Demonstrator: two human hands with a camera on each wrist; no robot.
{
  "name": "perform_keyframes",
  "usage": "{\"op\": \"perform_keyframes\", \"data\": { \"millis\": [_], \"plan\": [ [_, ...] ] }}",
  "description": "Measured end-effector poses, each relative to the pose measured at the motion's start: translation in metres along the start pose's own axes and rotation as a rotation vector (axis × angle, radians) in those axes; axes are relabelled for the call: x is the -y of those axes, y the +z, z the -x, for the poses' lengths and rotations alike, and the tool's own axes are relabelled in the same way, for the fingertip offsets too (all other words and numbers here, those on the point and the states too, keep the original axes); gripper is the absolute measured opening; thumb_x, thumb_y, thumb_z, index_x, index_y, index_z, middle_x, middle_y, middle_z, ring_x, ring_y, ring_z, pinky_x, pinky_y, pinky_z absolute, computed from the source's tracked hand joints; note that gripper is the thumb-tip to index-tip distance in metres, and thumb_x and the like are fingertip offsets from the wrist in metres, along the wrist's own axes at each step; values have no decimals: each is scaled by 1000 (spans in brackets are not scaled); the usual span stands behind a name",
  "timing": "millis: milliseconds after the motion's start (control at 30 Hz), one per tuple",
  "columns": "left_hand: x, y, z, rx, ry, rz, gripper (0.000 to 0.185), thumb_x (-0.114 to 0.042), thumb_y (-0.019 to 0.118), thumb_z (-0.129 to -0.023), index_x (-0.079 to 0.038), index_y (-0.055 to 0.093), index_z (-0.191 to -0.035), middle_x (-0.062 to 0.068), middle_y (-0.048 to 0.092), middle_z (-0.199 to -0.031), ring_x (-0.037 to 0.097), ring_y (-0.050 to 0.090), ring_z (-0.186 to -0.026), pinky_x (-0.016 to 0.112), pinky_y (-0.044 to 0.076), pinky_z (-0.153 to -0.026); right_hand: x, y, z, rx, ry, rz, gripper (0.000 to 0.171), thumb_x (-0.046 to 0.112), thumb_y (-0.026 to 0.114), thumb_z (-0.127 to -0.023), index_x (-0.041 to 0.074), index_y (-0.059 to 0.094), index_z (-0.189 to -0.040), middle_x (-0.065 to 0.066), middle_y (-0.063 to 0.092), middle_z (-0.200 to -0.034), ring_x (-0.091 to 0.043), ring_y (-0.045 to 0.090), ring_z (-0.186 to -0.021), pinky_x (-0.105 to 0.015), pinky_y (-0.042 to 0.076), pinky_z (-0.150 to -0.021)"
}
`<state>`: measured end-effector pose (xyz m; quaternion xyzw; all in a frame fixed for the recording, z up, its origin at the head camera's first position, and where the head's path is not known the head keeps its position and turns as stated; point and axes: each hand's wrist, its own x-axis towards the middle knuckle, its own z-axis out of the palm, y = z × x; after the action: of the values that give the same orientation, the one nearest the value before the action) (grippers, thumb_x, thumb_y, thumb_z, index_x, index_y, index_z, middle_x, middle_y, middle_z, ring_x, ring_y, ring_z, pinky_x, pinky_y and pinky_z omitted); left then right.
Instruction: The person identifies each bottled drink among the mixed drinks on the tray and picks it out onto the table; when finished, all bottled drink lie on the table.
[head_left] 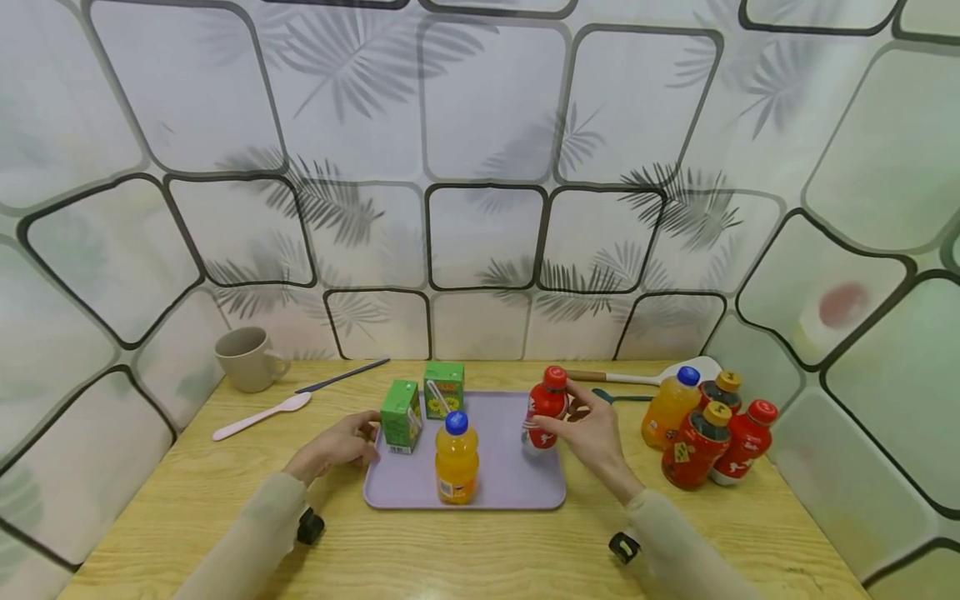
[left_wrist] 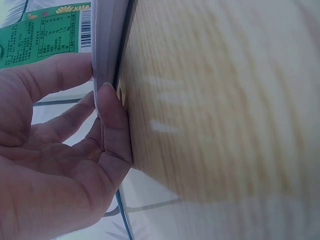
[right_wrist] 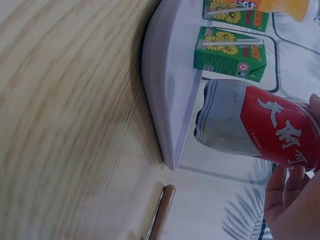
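In the head view, my right hand (head_left: 592,429) grips a red-capped drink bottle (head_left: 547,408) over the right part of a lilac tray (head_left: 498,492). The right wrist view shows the bottle's clear base (right_wrist: 222,117) apart from the tray. My left hand (head_left: 343,446) is at the tray's left edge; the left wrist view shows its thumb and fingers around the rim (left_wrist: 107,45). Two green drink cartons with straws, the left one (head_left: 401,417) beside my left hand and the other (head_left: 444,390) behind, stand on the tray. An orange juice bottle (head_left: 456,467) with a blue cap stands near its front.
Right of the tray, several bottles stand close together, including an orange one (head_left: 670,412) and a red one (head_left: 742,446). Behind them lies a wooden-handled spatula (head_left: 626,379). At left are a grey mug (head_left: 251,362), a pink spoon (head_left: 262,414) and a dark blue stick (head_left: 345,377).
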<state>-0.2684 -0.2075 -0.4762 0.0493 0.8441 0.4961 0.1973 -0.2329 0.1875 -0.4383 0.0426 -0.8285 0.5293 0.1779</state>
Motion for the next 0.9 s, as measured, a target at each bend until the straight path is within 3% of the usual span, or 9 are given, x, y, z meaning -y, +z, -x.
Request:
{"op": "perform_keyframes", "data": {
  "millis": [200, 567, 900],
  "plan": [
    [0, -1, 0, -3, 0, -14, 69, 6, 65, -73, 3, 43, -138, 15, 49, -106, 18, 49, -72, 28, 43, -60, -6, -8, 0, -24, 58, 24, 71, 32, 91, -64, 18, 65, -129, -10, 61, -86, -21, 51, -75, -24, 42, -60],
    [-1, -1, 0, -4, -12, -10, 71, 5, 66, -73, 2, 43, -139, 14, 49, -107, 18, 49, -71, 28, 44, -60, -14, -27, 1, -46, 130, 75, 74, 36, 88, -69, 13, 61, -133, -11, 66, -103, -19, 49, -82, -21, 40, -63],
    [-1, -1, 0, 9, 4, -10, 72, 6, 65, -72, 4, 41, -140, 13, 49, -103, 17, 48, -70, 27, 43, -59, -25, -38, 3, -80, 156, 103, 73, 35, 88, -69, 16, 61, -133, -11, 60, -90, -13, 48, -71, -22, 38, -52]
  ]
}}
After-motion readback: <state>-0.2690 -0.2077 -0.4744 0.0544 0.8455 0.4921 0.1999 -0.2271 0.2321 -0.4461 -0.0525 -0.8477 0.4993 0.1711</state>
